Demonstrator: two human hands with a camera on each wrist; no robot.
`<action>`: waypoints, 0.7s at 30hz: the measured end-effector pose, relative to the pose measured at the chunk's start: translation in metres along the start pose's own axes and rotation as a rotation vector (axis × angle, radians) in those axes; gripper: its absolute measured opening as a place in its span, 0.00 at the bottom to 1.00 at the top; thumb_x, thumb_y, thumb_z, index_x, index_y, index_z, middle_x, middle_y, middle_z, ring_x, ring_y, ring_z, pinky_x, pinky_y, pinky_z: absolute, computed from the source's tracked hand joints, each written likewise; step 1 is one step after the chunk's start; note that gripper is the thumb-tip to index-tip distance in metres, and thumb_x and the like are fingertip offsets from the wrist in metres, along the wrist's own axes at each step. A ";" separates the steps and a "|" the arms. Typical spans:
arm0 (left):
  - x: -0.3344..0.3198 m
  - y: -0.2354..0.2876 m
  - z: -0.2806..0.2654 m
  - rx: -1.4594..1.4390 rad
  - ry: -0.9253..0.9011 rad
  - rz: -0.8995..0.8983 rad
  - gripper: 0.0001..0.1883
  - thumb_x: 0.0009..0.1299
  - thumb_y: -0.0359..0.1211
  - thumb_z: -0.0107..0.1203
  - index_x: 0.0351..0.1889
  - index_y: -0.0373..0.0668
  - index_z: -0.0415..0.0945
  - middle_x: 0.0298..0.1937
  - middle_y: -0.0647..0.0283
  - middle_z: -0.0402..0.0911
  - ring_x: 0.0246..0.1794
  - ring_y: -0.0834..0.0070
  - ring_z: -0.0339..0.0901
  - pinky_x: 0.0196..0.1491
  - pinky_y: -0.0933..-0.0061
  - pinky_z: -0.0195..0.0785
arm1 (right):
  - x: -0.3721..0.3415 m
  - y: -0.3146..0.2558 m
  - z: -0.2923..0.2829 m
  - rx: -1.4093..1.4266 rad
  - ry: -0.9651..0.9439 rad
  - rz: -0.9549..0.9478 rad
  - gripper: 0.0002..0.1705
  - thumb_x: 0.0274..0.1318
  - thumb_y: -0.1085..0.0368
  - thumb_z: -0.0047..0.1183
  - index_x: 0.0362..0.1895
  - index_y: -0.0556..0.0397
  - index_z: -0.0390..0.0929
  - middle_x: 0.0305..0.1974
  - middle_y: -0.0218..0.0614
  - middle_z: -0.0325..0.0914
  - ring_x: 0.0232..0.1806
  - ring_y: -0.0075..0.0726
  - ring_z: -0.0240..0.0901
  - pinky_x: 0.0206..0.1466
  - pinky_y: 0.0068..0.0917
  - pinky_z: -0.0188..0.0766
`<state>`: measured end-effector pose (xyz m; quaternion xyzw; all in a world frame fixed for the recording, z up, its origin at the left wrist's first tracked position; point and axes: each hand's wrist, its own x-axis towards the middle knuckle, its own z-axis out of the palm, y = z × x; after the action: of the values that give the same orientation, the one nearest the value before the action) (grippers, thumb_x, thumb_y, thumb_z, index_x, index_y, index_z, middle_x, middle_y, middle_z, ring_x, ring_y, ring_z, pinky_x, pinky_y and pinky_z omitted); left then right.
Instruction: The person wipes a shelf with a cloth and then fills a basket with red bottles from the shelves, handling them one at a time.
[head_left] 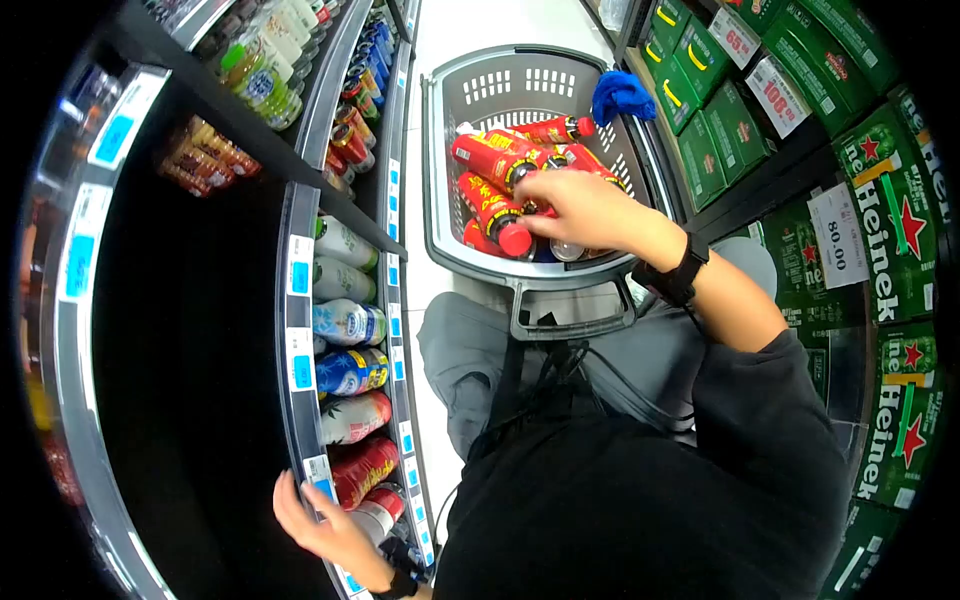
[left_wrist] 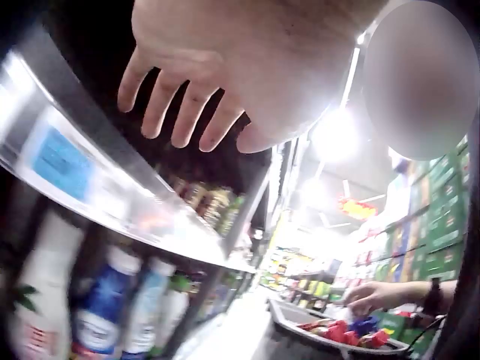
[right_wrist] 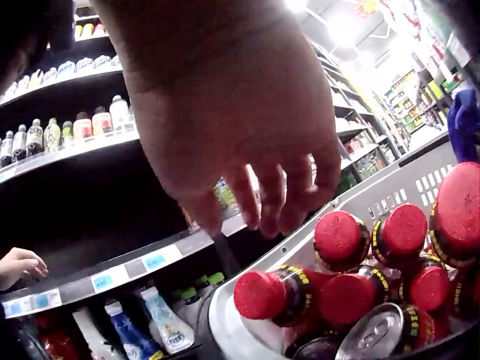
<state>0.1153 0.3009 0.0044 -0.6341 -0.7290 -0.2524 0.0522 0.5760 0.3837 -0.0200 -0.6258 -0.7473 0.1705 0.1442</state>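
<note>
My right hand [head_left: 583,207] hangs over a grey shopping basket [head_left: 437,205], fingers pointing down and loosely bent. In the right wrist view nothing shows between the fingers [right_wrist: 270,202]. Below them lie several red drink bottles [head_left: 487,157] with red caps and yellow lettering, heaped at different angles. Among these is a drink can [right_wrist: 375,337] with a silver top. Over at the shelf, my left hand [head_left: 335,537] is spread beside the price-tag edge, holding nothing. Its fingers [left_wrist: 187,109] are apart in front of a dark shelf opening.
A blue cloth [head_left: 620,98] hangs on the basket's right rim. On the left, a lower shelf holds bottles in a row, including a blue one [head_left: 352,371]. Green beer boxes [head_left: 890,220] are stacked along the right side. The basket's handle [head_left: 572,328] lies towards my knees.
</note>
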 end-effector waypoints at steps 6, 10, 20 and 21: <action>0.045 0.130 0.048 -0.430 -0.273 0.503 0.12 0.66 0.26 0.55 0.48 0.33 0.77 0.48 0.50 0.79 0.49 0.56 0.76 0.55 0.61 0.67 | 0.017 0.049 0.017 -0.178 0.236 0.076 0.26 0.51 0.59 0.61 0.54 0.51 0.70 0.42 0.44 0.74 0.41 0.52 0.77 0.42 0.44 0.75; 0.074 0.195 0.103 -0.500 -0.413 0.817 0.12 0.62 0.28 0.60 0.44 0.36 0.79 0.43 0.53 0.80 0.44 0.55 0.77 0.49 0.61 0.70 | 0.026 0.049 0.021 -0.165 0.226 0.149 0.28 0.49 0.59 0.62 0.54 0.52 0.69 0.40 0.44 0.75 0.38 0.53 0.77 0.39 0.44 0.75; 0.113 0.311 0.208 -0.511 -0.491 0.962 0.26 0.63 0.33 0.62 0.59 0.39 0.70 0.50 0.51 0.75 0.53 0.52 0.73 0.54 0.60 0.68 | 0.046 0.059 -0.003 0.099 0.699 0.057 0.21 0.43 0.59 0.64 0.39 0.58 0.74 0.28 0.49 0.79 0.31 0.53 0.79 0.34 0.43 0.75; 0.112 0.323 0.212 -0.525 -0.447 1.000 0.30 0.61 0.33 0.64 0.62 0.39 0.67 0.52 0.50 0.74 0.55 0.52 0.72 0.56 0.59 0.68 | 0.040 0.048 -0.036 0.216 0.706 0.159 0.18 0.43 0.59 0.64 0.31 0.59 0.75 0.26 0.50 0.79 0.28 0.52 0.80 0.32 0.39 0.76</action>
<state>0.4530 0.5155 -0.0372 -0.9290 -0.2497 -0.2294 -0.1480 0.6269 0.4335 -0.0085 -0.6834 -0.5782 0.0328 0.4444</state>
